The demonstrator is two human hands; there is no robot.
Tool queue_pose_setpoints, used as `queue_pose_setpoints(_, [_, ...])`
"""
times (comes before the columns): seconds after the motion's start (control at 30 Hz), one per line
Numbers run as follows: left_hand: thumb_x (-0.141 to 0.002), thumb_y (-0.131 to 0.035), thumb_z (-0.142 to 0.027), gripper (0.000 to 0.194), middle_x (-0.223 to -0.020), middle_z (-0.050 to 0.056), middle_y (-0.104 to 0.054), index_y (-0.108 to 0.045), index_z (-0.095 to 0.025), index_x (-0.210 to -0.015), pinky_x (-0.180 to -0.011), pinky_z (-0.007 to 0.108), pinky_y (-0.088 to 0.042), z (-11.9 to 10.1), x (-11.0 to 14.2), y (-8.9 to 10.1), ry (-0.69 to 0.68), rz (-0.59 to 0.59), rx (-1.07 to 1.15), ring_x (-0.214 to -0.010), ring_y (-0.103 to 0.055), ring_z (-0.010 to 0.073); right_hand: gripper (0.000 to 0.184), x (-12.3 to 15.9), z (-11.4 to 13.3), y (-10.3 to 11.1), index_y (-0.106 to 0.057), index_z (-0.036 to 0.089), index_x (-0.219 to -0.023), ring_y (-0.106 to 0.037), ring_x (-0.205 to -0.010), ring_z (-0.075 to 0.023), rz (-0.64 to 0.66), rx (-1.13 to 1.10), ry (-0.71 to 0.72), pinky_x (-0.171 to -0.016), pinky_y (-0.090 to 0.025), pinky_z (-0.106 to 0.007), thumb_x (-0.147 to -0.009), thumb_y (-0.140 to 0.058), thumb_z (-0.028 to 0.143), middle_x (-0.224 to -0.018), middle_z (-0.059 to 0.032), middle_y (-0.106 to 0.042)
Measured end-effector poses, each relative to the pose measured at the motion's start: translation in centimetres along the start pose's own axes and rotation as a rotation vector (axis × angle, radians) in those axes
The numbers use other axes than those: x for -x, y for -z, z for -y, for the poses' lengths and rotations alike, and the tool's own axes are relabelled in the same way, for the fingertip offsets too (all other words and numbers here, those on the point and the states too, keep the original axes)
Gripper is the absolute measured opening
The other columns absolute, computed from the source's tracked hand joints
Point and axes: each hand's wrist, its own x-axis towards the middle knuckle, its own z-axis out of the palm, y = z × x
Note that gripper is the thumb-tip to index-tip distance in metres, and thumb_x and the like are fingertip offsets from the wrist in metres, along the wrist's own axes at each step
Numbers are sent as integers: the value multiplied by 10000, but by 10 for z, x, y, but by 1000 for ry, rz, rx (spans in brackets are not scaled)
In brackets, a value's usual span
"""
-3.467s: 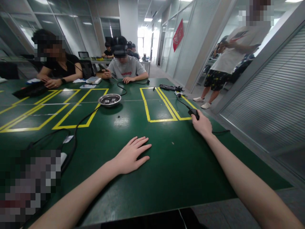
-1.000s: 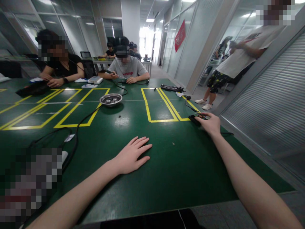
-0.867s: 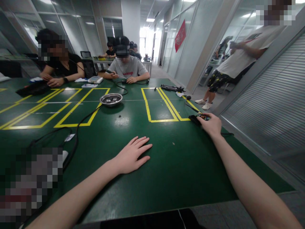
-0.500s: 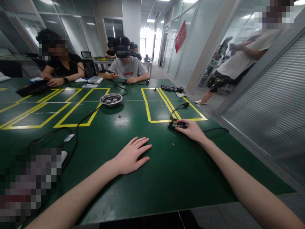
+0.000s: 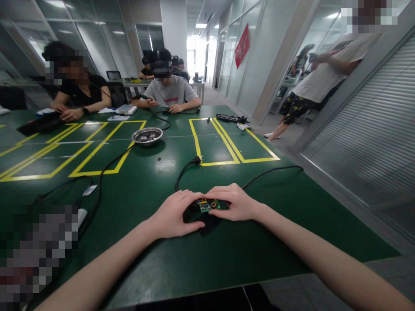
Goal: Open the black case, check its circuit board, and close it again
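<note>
A small green circuit board (image 5: 205, 207) with copper coils sits over a dark flat case (image 5: 208, 226) just above the table in front of me. My right hand (image 5: 236, 204) pinches the board from the right, thumb along its near edge and fingers over its far edge. My left hand (image 5: 173, 214) curls round the left side, fingertips at the board's far edge and thumb by the case; its exact contact is partly hidden. A black cord with a plug (image 5: 196, 160) comes from behind my left hand, and another black cable (image 5: 270, 172) runs off to the right.
A metal bowl (image 5: 147, 136) holding small metal parts stands on the green table (image 5: 275, 246). Yellow tape (image 5: 220, 163) marks rectangles. A folded black tripod (image 5: 231, 118) lies at the far edge. Cables run along the left. Two people sit across the table; another person stands right.
My right hand has brought the circuit board, its case and the plug cord left and nearer to me. My left hand has gone from lying flat to curling round the board's left side.
</note>
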Motion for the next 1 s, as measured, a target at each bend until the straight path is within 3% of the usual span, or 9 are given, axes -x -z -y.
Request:
queue_pose_setpoints(0.27, [-797,-825,-495,843,-1364,133,-656,-458,-223,-1505,-1059,512,-517,4,-2,1,94,52,-90,-1230,-625,335,355,3,-12,15,-717,195,-1242,-754,-891,-187,-9,20,-68,-783,-601,-277,-937,-749,373,-1081,-94,-780])
queue_pose_setpoints(0.37, [-816,-800,-502,807,-1427,143,-619,-482,-222,-1503,-1104,523,-494,7,-2,3,134,54,-108,-1295,-589,343,393,6,-20,21,-742,202,-1198,-736,-910,-203,14,10,-151,-796,-592,-301,-881,-805,425,-1072,-92,-767])
queue_pose_setpoints(0.5, [-848,-762,-503,704,-1449,157,-604,-549,-207,-1451,-1133,534,-472,11,-3,4,170,46,-125,-1323,-572,348,406,11,-34,33,-777,189,-1050,-653,-747,-171,80,-30,-357,-639,-533,-276,-772,-877,467,-920,-51,-713])
queue_pose_setpoints(0.63, [-857,-754,-480,642,-1442,153,-611,-584,-212,-1414,-1131,533,-468,11,-3,4,170,29,-119,-1331,-563,345,306,14,-41,40,-766,177,-867,-582,-670,-145,118,-147,-485,-596,-480,-263,-838,-796,480,-777,-21,-657])
queue_pose_setpoints(1.0, [-851,-766,-429,609,-1390,154,-626,-588,-197,-1385,-1126,532,-458,13,-4,3,154,69,-100,-1312,-563,343,235,2,-16,-1,-738,181,-830,-602,-676,-151,0,-122,-352,-602,-456,-268,-934,-726,391,-792,-36,-665])
